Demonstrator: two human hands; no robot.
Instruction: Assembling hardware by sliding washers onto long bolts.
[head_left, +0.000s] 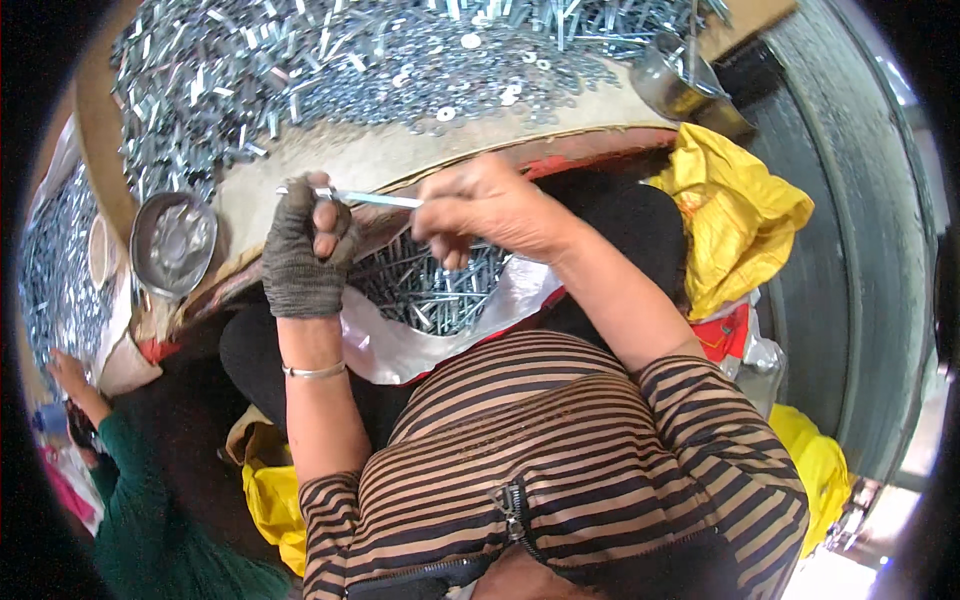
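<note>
My left hand, in a dark grey fingerless glove, is closed around one end of a long silver bolt. The bolt lies almost level over the table's front edge, and a small metal piece sits on it by my left fingers. My right hand pinches the bolt's other end; its fingertips are slightly blurred. Below both hands, a white sack lies open on my lap with many similar bolts inside.
Metal sleeves and washers are heaped across the table. A metal bowl stands at left, a metal tin at right. A yellow sack hangs to the right. A co-worker's green sleeve shows at lower left.
</note>
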